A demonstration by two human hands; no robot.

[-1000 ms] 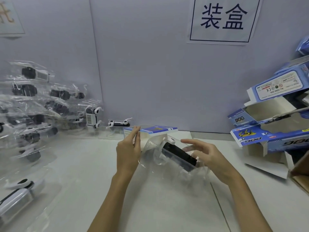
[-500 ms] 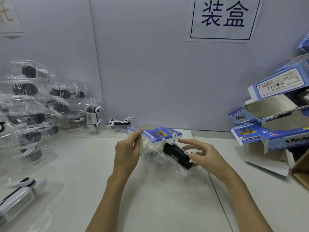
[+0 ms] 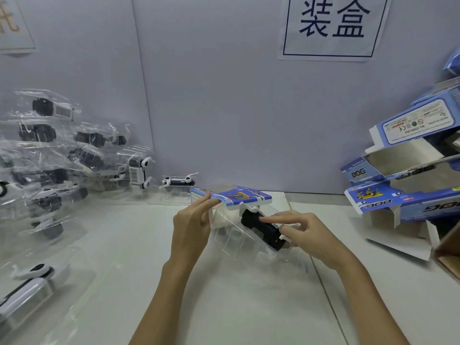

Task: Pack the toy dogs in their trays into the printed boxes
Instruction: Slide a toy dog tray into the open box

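Deeper now, toy dog (image 3: 261, 229) seemingly enters printed box (image 3: 236, 198); both hands hold.

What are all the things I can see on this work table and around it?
printed box: one, blue and white, table centre, open end toward the person, left hand on its edge.
toy dog: one, black and white, in a clear tray, partly in that box.
trayed dogs: a heap, count unclear, clear plastic with black and white toys, left side.
empty boxes: several stacked, blue and white, right side.
sign: one, white with dark characters, on the back wall.
table: white.
left hand: holds the box's edge.
right hand: on the toy, forefinger straight along it.
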